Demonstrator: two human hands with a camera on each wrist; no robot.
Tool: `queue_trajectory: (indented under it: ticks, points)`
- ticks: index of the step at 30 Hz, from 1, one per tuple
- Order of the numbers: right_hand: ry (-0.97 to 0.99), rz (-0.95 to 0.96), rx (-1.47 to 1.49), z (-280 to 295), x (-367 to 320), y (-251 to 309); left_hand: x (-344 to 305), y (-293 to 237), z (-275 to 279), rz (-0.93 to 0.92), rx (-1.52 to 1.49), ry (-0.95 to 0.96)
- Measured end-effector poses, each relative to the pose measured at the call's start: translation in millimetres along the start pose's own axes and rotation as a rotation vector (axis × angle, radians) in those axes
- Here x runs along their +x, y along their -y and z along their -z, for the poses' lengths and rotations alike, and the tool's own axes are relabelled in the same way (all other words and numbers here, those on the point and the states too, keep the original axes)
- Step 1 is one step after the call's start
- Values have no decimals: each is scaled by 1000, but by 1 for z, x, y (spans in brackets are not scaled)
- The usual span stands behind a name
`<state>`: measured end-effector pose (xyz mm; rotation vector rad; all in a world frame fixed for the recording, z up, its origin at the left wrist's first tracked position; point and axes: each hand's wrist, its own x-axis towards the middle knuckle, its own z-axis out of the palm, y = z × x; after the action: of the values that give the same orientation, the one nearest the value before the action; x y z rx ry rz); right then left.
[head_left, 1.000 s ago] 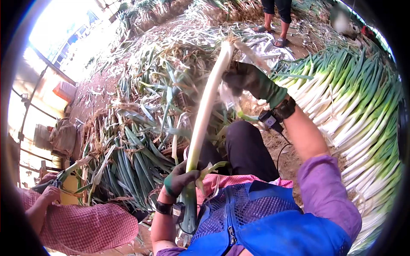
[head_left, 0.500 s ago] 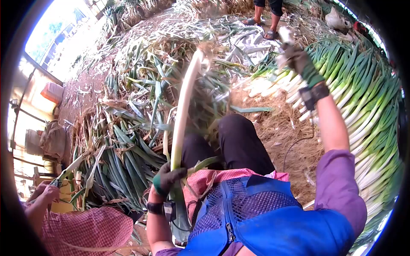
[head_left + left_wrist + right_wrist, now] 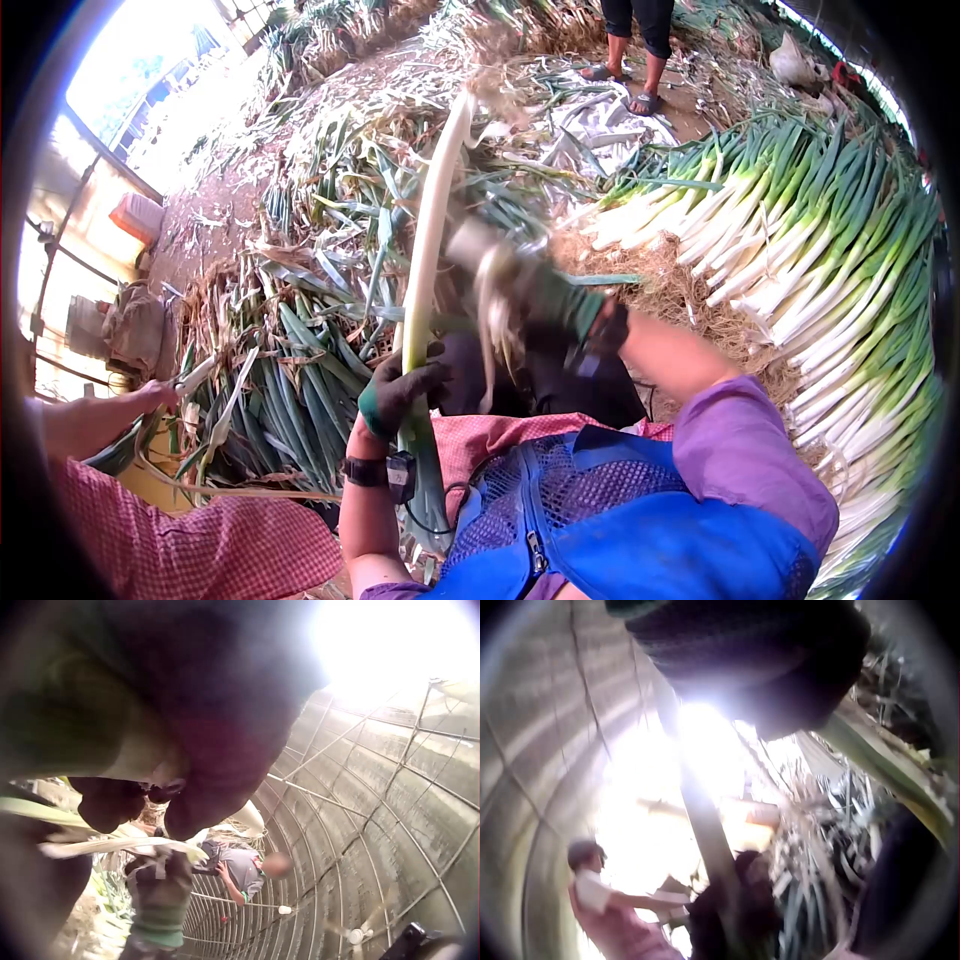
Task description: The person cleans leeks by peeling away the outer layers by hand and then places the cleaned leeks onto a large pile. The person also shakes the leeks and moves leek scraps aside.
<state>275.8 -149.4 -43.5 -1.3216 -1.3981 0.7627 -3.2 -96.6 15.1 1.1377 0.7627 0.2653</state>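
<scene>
A long green onion [image 3: 428, 230] stands tilted in front of the person, white shaft up and green leaves down by the vest. Gripping its lower shaft, where white turns green, is the gloved left hand [image 3: 400, 390]. The gloved right hand [image 3: 535, 285], blurred, is just right of the shaft over the knees. Pale strips of peeled leaf [image 3: 492, 310] hang from it. The right wrist view has a yellow-green leaf [image 3: 889, 769] running out beneath the glove. Loose outer skin curls off the onion's top end.
Rows of trimmed green onions [image 3: 800, 240] lie along the right. Untrimmed ones [image 3: 310, 360] are heaped at left, with leaf waste [image 3: 340, 150] ahead. Another person in a checked garment [image 3: 200, 540] works close at left; someone's legs [image 3: 650, 60] stand at the back.
My right hand swung out right over the trimmed rows, then came back left to beside the onion's shaft. The left hand keeps its grip. The neighbour's arm at left has stretched forward.
</scene>
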Motion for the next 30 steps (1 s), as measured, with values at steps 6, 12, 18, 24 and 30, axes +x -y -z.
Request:
queue_trajectory:
  ticks: [6,12,18,24,30]
  points:
    - [-75,117,642,134,39,36,-8,23,15,38,-13,12]
    - [-159,-219,162,114,60,63,-4,26,3,51,43,137]
    - [-397,-402,435,117,70,44,-10,30,12,44,-31,178]
    - [-609,-234,-672,158,60,50,-14,26,7,136,-8,129]
    - [10,-225,723,195,25,12,-9,33,9,167,-2,147]
